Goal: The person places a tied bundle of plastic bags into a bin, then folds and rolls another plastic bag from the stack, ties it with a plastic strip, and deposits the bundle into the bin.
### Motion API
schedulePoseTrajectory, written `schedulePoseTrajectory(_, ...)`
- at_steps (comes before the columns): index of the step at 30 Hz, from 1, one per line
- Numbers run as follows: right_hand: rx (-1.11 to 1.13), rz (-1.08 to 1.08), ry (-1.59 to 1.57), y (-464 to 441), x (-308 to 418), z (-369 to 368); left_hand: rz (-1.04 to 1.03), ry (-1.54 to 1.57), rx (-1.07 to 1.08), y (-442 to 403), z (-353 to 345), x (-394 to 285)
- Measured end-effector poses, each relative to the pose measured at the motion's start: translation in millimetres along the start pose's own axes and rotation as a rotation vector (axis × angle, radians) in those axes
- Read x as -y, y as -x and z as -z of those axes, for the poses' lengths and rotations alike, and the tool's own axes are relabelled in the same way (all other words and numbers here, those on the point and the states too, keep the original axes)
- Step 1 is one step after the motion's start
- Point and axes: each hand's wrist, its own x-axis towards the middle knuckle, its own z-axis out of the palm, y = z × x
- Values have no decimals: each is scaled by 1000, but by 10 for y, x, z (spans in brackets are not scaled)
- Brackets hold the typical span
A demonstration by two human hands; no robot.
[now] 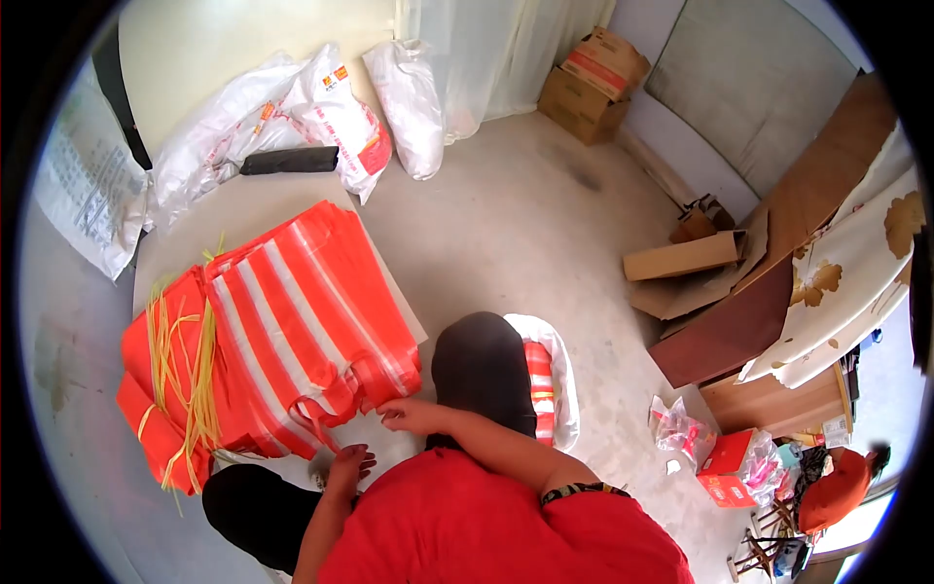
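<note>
A stack of red-and-white striped woven bags [302,302] lies on a low board [399,311] on my left. Yellow ties [199,389] hang loose over its left part, where red material is folded. Red straps [311,419] stick out from the stack's near edge. My right hand [416,417] is at that edge beside the straps, its fingers loosely bent and nothing visible in them. My left hand [350,469] is below the strap ends, palm partly up, fingers apart and holding nothing. Whether the right fingertips touch the stack I cannot tell.
White sacks [331,122] and a dark roll [290,161] lie behind the stack. A white sack with striped bags [540,389] stands by my right knee. Cardboard boxes [589,92], an opened carton [686,258] and a red box [725,467] are farther right.
</note>
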Motion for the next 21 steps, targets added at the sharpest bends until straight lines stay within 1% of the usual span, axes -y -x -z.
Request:
schedulePoseTrajectory(1,-66,-14,-48,-73,-130,14,-11,4,2,-12,-5,-14)
schedulePoseTrajectory(2,-66,27,-6,-150,-287,8,-21,7,2,-19,-2,-21)
schedulePoseTrajectory(5,53,-25,146,-111,-145,-10,-13,11,-4,-8,5,15)
schedulePoseTrajectory(7,108,-108,180,-156,-227,-67,-1,23,-21,-99,76,153)
schedulePoseTrajectory(8,134,-109,227,-160,-228,-85,-4,7,-19,-122,99,197)
schedulePoseTrajectory(10,171,-91,306,-154,-233,-128,-34,23,-27,29,71,130)
schedulePoseTrajectory(13,154,12,413,-222,-276,-54,-32,98,-22,60,96,138)
schedulePoseTrajectory(16,180,-115,340,-139,-58,-24,-56,127,-25,127,80,116)
schedulePoseTrajectory(21,211,-182,204,-141,26,-38,-100,146,-35,263,49,-32)
